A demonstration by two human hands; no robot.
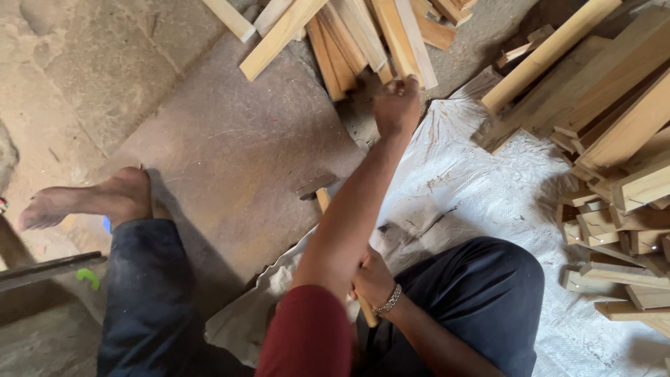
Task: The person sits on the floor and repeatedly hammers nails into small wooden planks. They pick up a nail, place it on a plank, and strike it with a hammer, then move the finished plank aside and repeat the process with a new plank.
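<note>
My left hand [396,105] reaches forward to a heap of pale wooden strips [349,35] on the floor. Its fingers are closed on the near end of one strip [408,42]. My right hand [373,281], with a bead bracelet on the wrist, sits close to my lap under the left forearm. It grips the wooden handle of a hammer-like tool [323,200]. The tool's dark metal head [314,187] rests near the edge of a brown mat [230,153]. My left arm hides most of the handle.
A white woven sheet [488,188] lies under my right leg. Stacks of cut wooden blocks and planks [614,139] fill the right side. My bare left foot [84,202] rests on the concrete floor at left, beside a dark metal bar [49,269].
</note>
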